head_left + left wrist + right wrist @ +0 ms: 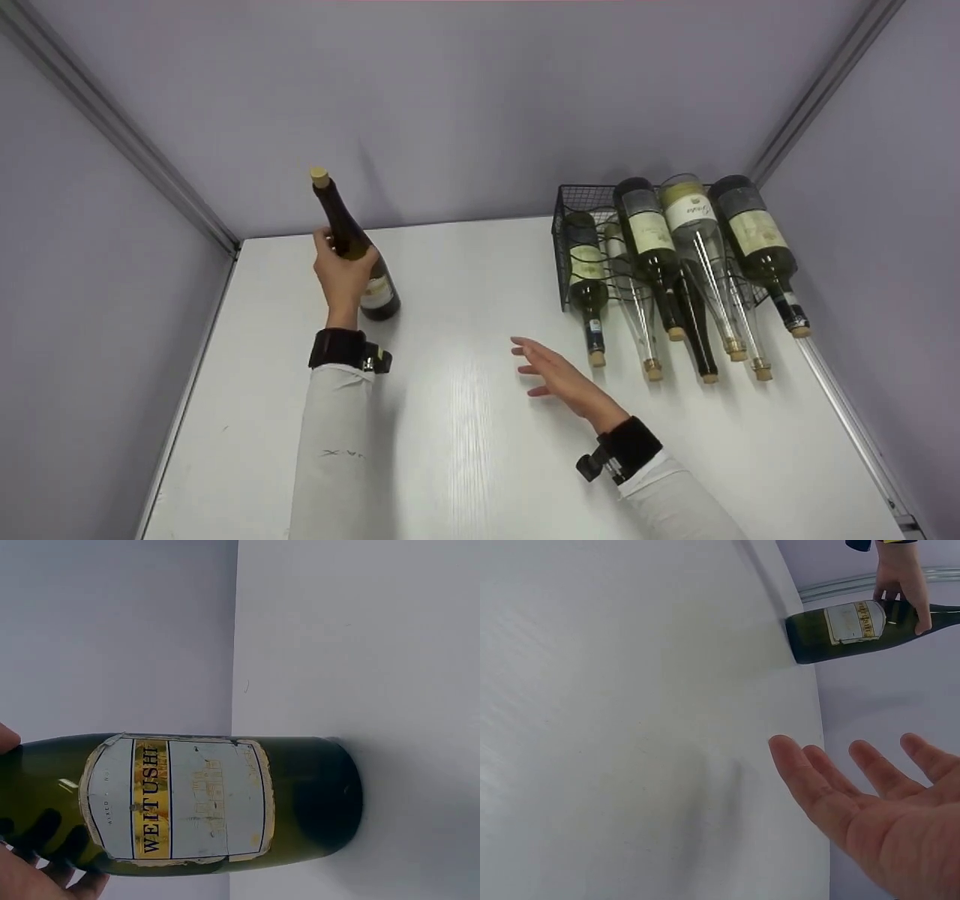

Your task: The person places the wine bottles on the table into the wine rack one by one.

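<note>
A dark green wine bottle [381, 296] with a pale cork stands at the left of the white table, close to the back wall. My left hand [342, 274] grips it around the upper body, below the neck. In the left wrist view the bottle [300, 802] shows a worn white label with a gold band reading WEITUSHI, and its base is at the table top. My right hand [559, 379] hovers over the middle right of the table, fingers spread and holding nothing. The right wrist view shows that hand's fingers [810, 787] extended.
A black wire rack [559, 247] stands at the back right. Several corked wine bottles lie in it in two layers, necks toward me, among them a green bottle [586, 262] at its left end. Grey-lilac walls [465, 112] enclose the table [465, 315] at the back and sides.
</note>
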Motion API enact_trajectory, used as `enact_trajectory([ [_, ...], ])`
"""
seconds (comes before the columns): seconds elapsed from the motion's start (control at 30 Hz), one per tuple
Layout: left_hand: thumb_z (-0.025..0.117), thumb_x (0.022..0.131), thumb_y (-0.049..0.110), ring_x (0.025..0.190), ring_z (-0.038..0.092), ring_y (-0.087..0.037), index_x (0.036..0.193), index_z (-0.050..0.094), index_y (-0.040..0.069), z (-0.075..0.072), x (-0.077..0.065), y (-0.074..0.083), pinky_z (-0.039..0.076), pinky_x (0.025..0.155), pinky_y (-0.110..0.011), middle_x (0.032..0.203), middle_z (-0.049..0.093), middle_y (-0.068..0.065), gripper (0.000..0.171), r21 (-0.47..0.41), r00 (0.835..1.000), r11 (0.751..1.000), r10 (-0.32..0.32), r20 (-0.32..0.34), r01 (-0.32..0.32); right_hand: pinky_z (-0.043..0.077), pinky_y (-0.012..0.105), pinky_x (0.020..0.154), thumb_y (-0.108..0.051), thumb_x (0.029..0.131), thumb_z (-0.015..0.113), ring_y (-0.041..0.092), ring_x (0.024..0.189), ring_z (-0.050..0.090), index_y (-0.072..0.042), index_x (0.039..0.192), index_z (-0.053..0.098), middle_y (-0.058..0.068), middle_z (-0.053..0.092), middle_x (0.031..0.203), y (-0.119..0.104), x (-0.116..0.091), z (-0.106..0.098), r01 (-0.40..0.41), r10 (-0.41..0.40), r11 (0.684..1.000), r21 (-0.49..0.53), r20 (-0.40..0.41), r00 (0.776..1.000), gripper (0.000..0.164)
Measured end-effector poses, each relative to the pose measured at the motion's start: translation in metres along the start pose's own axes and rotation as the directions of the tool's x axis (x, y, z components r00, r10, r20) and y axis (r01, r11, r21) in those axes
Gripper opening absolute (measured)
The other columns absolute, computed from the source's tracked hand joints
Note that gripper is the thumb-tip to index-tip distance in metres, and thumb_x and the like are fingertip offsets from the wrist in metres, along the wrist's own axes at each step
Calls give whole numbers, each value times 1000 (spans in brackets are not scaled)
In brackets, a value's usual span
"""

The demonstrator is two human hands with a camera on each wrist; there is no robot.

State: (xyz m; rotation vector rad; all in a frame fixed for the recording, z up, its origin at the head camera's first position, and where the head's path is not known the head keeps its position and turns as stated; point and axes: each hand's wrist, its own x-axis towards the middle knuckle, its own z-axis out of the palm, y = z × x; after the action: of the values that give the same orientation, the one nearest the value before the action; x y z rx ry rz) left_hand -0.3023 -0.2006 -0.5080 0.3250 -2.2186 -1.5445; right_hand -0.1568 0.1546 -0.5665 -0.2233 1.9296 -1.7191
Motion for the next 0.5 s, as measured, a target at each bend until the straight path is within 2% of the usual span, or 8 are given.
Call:
enact_trajectory([
  [0.1, 72, 77, 6, 112, 57, -22, 129, 44, 11, 4, -3, 0, 47, 94, -41, 122, 58, -9, 60, -32, 999, 999, 31, -9, -31, 47, 54, 95, -52, 105, 33, 43, 135, 38, -15, 155, 30, 18, 33, 153, -1, 0, 0, -3, 3, 1000, 16, 1, 1000, 63],
  [0.3, 70, 74, -1, 99, 53, -20, 119, 50, 6, 12, -10, 3, 45, 85, -39, 107, 55, -8, 50, -72, 988, 986, 146, -47, -149, 46, 55, 96, -53, 104, 32, 43, 135, 38, -14, 155, 29, 18, 32, 153, -2, 2, 1, -14, 13, 999, 40, 7, 1000, 64],
  [0.37, 70, 74, -2, 94, 55, -21, 117, 51, 6, 14, -13, 4, 46, 81, -39, 103, 56, -8, 47, -64, 983, 982, 172, -63, -176, 46, 55, 96, -54, 104, 32, 42, 135, 38, -15, 155, 29, 17, 32, 153, -3, 2, 1, -21, 21, 998, 53, 8, 1000, 64],
  [0.5, 71, 76, 1, 93, 61, -24, 119, 53, 6, 18, -20, 7, 49, 82, -42, 101, 64, -10, 47, -6, 976, 978, 208, -66, -209, 47, 54, 95, -54, 104, 33, 42, 135, 39, -14, 155, 29, 17, 33, 153, -3, 2, 2, -19, 18, 997, 72, 9, 1000, 65],
])
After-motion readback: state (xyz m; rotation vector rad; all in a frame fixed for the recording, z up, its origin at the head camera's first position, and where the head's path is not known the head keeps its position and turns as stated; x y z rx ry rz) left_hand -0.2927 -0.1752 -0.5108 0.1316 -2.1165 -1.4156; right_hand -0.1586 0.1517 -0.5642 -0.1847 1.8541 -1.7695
